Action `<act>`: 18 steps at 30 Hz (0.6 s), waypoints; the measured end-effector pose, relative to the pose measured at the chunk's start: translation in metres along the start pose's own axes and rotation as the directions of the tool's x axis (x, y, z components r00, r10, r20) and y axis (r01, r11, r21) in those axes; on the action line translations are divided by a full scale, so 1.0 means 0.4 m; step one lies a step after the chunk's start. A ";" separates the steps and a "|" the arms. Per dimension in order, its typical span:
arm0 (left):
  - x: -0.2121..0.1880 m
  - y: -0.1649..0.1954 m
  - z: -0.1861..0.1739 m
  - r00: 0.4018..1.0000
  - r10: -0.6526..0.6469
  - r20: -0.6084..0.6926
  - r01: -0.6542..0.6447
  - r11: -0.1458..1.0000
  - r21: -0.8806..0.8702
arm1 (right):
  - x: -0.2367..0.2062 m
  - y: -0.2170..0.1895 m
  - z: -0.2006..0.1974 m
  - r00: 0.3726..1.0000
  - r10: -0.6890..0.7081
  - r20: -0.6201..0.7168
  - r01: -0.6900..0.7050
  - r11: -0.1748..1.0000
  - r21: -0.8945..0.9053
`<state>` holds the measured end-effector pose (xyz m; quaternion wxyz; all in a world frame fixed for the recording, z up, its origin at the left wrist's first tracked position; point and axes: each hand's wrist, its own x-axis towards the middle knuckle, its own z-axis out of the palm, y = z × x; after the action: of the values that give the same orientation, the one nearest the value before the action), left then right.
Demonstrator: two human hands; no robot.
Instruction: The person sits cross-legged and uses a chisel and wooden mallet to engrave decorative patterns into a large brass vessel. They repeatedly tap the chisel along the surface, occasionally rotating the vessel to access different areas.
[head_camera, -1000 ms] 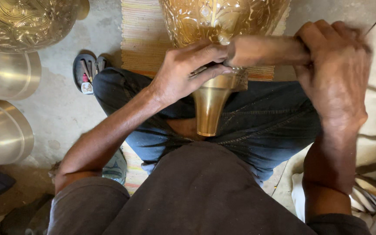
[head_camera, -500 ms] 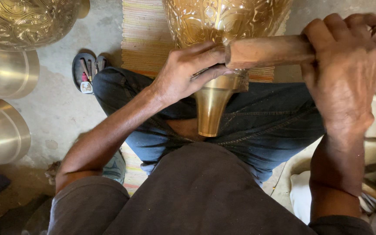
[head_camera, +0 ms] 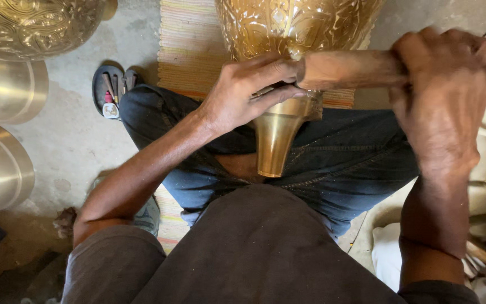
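An engraved brass vase (head_camera: 296,25) lies across my lap, its plain flared neck (head_camera: 274,143) pointing toward me. My left hand (head_camera: 243,93) presses on the vase where the body meets the neck, fingers pinched around a small tool that is mostly hidden. My right hand (head_camera: 442,104) is closed around the end of a wooden hammer handle (head_camera: 347,68), which runs level toward the left hand. The hammer's head is hidden behind the left fingers.
Another engraved brass vessel (head_camera: 35,25) and two plain brass pieces (head_camera: 1,169) stand on the concrete floor at left. A sandal (head_camera: 108,93) lies beside my knee. A striped mat (head_camera: 187,45) lies under the vase. Cloth and tools sit at far right.
My right hand with the wooden handle has shifted slightly up and to the right. The left hand and the vase stay in place.
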<state>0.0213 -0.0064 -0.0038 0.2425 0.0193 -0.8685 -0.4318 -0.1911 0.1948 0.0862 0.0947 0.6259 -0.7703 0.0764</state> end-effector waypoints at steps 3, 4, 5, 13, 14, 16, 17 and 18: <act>0.000 -0.005 0.006 1.000 -0.001 0.012 0.002 0.999 -0.041 | -0.013 0.014 0.004 0.986 0.164 -0.035 -0.150 0.957 0.249; 0.001 -0.007 0.008 1.000 0.005 0.016 -0.005 0.999 -0.049 | -0.016 0.016 0.008 0.952 0.302 0.050 -0.293 0.847 0.444; 0.003 -0.009 0.010 1.000 0.015 0.020 -0.013 0.998 -0.058 | -0.021 0.019 0.008 0.954 0.295 0.053 -0.290 0.865 0.410; 0.004 -0.002 0.003 1.000 0.016 -0.005 -0.016 0.997 -0.074 | -0.012 0.012 0.002 0.985 0.146 0.089 -0.165 0.950 0.265; 0.005 -0.001 0.001 1.000 0.012 -0.005 -0.012 0.998 -0.062 | -0.005 0.013 -0.002 0.993 0.088 0.076 -0.099 0.983 0.154; 0.007 0.001 0.000 0.999 0.031 -0.028 -0.032 0.998 -0.054 | 0.005 0.015 -0.009 1.000 0.019 0.016 -0.019 0.998 0.062; 0.006 0.002 0.001 0.999 0.032 -0.037 -0.034 0.998 -0.056 | 0.006 0.011 -0.011 0.996 0.085 0.024 -0.088 0.979 0.185; 0.007 0.002 0.000 1.000 0.016 -0.014 -0.017 0.998 -0.068 | 0.006 0.011 -0.014 0.988 0.152 0.031 -0.154 0.940 0.306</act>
<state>0.0191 -0.0065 -0.0020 0.2526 0.0068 -0.8518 -0.4589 -0.1956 0.1945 0.0921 -0.0128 0.5715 -0.7957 0.2000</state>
